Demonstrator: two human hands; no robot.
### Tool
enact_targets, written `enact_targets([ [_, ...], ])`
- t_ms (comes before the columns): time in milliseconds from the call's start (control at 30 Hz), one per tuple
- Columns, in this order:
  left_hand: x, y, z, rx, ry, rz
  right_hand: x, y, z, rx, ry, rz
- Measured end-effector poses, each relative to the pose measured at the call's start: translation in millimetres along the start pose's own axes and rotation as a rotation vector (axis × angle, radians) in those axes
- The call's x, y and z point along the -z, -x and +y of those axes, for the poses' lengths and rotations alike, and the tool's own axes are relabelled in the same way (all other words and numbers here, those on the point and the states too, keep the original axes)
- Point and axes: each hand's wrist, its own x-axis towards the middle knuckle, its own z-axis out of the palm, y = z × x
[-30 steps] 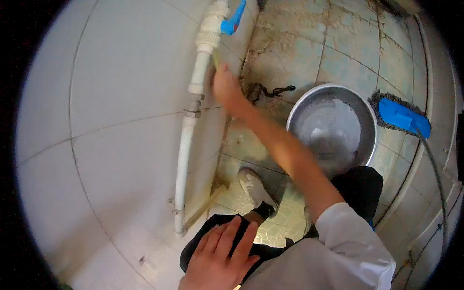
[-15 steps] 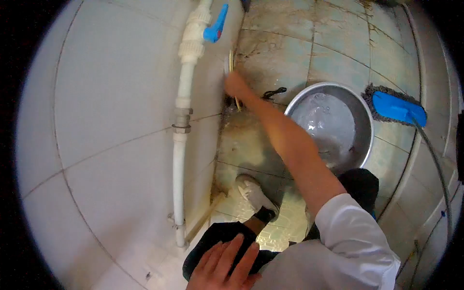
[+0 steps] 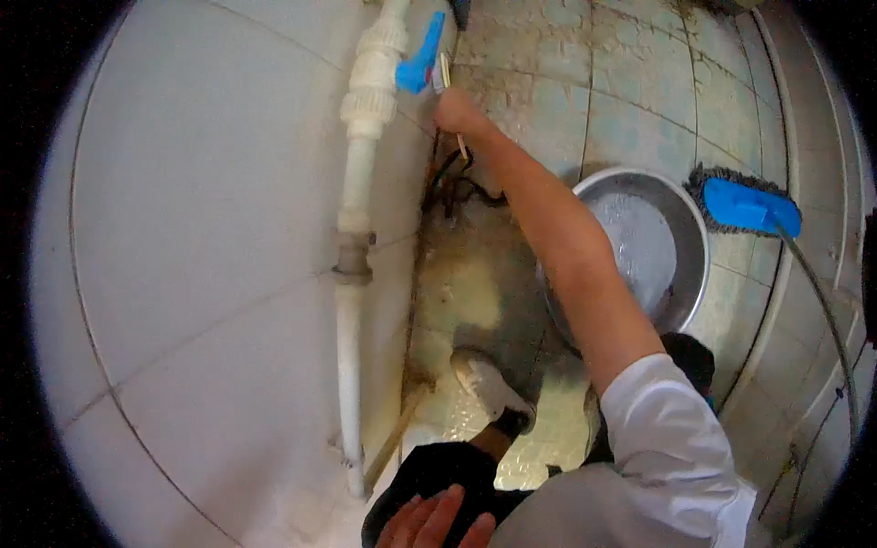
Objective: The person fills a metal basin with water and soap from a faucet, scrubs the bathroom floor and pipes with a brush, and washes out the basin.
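My right hand (image 3: 459, 111) is closed around a thin yellowish-white brush (image 3: 446, 73), whose ends stick out above and below the fist. It is low by the wall, just right of the blue valve handle (image 3: 420, 57) on the white pipe (image 3: 358, 178). Dark strands (image 3: 449, 190) lie on the wet floor below this hand. My left hand (image 3: 437, 522) rests on my dark-clothed knee with its fingers apart, holding nothing; its lower part is cut off by the frame's edge.
A metal basin (image 3: 699, 265) with cloudy water is on the floor to the right, partly behind my right arm. Beyond it lies a blue mop head (image 3: 744, 206) with grey fringe and a long handle. My shoe (image 3: 493, 391) stands on the tiles.
My right hand has moved along the wall base with the brush, now further up in view. More of the dark strands shows. My left hand sits lower in the frame, still on the knee.
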Motion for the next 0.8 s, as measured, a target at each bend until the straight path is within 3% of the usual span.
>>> enact_targets([
  [33, 1.8, -2.9, 2.2, 0.031, 0.003, -0.026, 6.0, -13.1, 20.0, 0.050, 0.073, -0.231],
  [267, 5.9, -3.2, -11.7, -0.018, -0.017, 0.033, 11.3, 32.3, -14.1, 0.157, 0.088, -0.135],
  [433, 25.0, -21.5, 18.6, 0.110, 0.007, -0.013, 42.1, 42.9, -35.4, 0.211, 0.093, -0.301],
  [467, 15.2, -12.3, 5.7, 0.014, 0.007, 0.082, 9.7, 62.6, -65.8, 0.075, 0.053, -0.418],
  [533, 21.1, -31.8, 12.5, 0.003, -0.003, 0.120, 60.5, 82.8, -64.7, 0.361, 0.256, -0.408],
  [667, 14.1, -52.4, 39.9, 0.034, -0.079, 0.123, 140.4, 91.4, -78.1, -0.649, -1.065, -0.169],
  [700, 15.4, -52.5, 52.9, 0.035, -0.086, 0.128, 162.2, 100.7, -82.3, -0.643, -1.070, -0.162],
  [767, 19.9, -52.8, 67.9, 0.086, -0.085, 0.130, 191.0, 117.0, -95.9, -0.781, -1.617, -0.036],
  [800, 20.2, -51.7, 70.3, 0.091, -0.081, 0.133, 165.0, 116.0, -106.9, -0.777, -1.616, -0.042],
])
